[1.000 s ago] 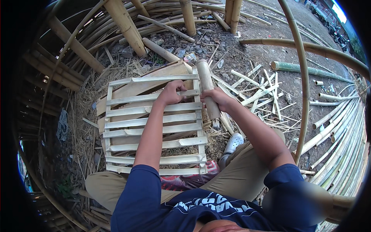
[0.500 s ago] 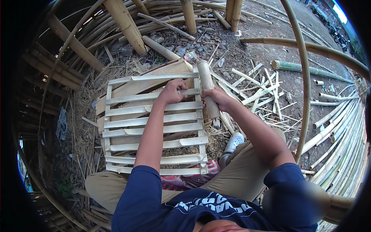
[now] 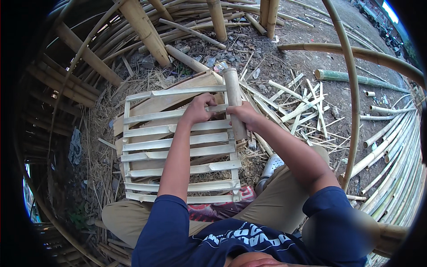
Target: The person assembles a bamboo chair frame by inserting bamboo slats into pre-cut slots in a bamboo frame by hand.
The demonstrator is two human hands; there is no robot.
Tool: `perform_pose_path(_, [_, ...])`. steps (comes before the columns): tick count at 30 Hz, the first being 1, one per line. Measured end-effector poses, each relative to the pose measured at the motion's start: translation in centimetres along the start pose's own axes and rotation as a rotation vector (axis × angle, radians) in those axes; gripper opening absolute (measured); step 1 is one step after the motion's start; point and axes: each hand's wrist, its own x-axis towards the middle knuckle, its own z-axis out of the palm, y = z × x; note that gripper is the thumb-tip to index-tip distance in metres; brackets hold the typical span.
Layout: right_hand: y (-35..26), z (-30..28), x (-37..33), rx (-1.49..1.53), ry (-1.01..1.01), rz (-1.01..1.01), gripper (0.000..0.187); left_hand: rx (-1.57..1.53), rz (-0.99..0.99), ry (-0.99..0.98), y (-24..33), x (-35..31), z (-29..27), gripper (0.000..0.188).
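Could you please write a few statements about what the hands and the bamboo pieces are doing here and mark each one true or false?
1. The right hand grips a thick bamboo tube standing along the right edge of the slatted bamboo panel. True.
2. The left hand rests on the ground away from the panel. False: it presses on a slat near the panel's top.
3. The panel lies across the person's lap. True: its lower edge lies over the thighs.
4. The panel's slats are painted blue. False: they are pale, bare bamboo.
5. Loose bamboo splits lie scattered on the ground right of the tube. True.
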Motion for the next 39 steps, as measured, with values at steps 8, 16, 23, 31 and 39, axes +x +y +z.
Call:
perform_pose_path(8, [0.7,-0.7,2.7,0.061,0.235,0.181,0.041,-0.031,-0.010,-0.007,-0.7,0.0,0.6,0.033])
perform_pose_path(16, [0.0,-2.0,4.5,-0.106,0.170,0.203,0.055,0.028,-0.110,-0.031,1.3,0.0,0.5,0.031])
perform_pose_path(23, [0.3,-2.5,4.9,-0.042,0.091,0.205,0.046,0.199,-0.744,-0.053,7.9,0.7,0.8,0.029])
perform_pose_path(31, [1.9,-4.0,6.8,-0.056,0.080,0.146,0.064,0.595,-0.605,0.065,11.4,1.4,5.3,0.041])
perform_pose_path(39, [1.0,-2.8,5.6,-0.113,0.143,0.090,0.055,0.622,-0.848,-0.094,11.6,2.4,6.3,0.046])
